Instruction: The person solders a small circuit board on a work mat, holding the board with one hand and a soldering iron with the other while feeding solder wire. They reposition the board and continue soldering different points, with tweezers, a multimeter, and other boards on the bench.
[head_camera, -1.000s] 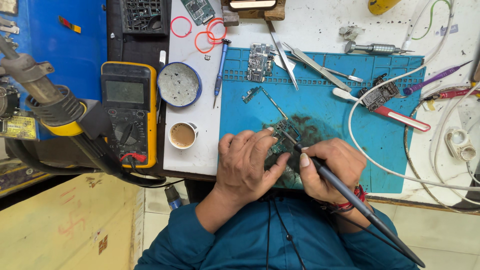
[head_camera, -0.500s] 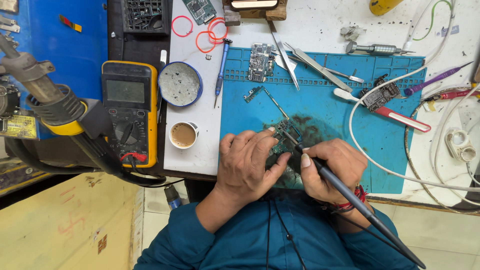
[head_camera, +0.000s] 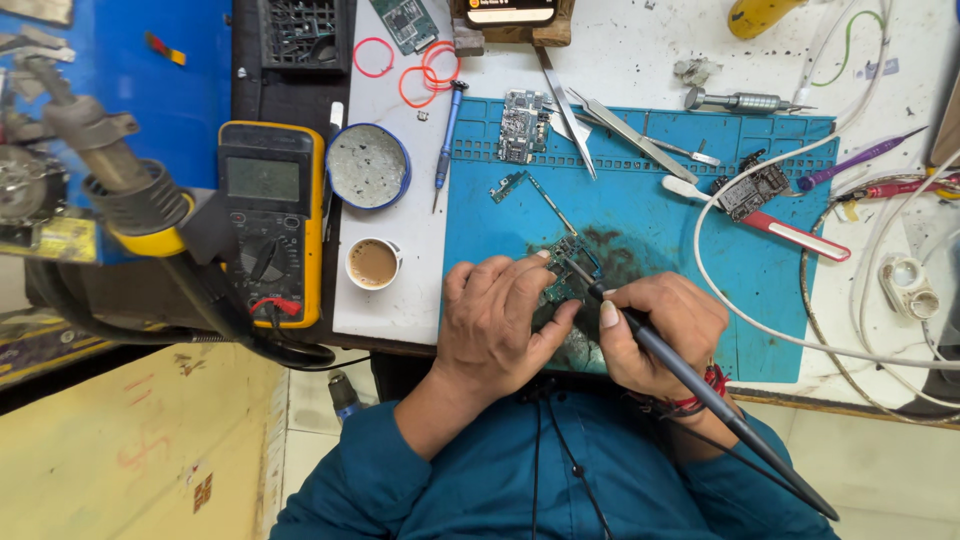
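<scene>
My left hand (head_camera: 500, 320) presses down on a small green circuit board (head_camera: 566, 262) that lies on the blue work mat (head_camera: 640, 220), fingers curled over its near edge. My right hand (head_camera: 655, 330) grips a black soldering iron (head_camera: 700, 390) like a pen. Its tip touches the board near the top right corner. The iron's handle runs back over my right wrist, which wears a red band. Most of the board is hidden under my left fingers.
A yellow multimeter (head_camera: 270, 220), a round tin (head_camera: 367, 165) and a cup of tea (head_camera: 372, 264) stand left of the mat. Tweezers (head_camera: 565, 110), a screwdriver (head_camera: 445, 140), other boards (head_camera: 520, 125) and a white cable (head_camera: 760, 320) lie around. A hot-air nozzle (head_camera: 110, 180) hangs at left.
Both hands stay on the board. The soldering iron tip has shifted only slightly; nothing else has moved.
</scene>
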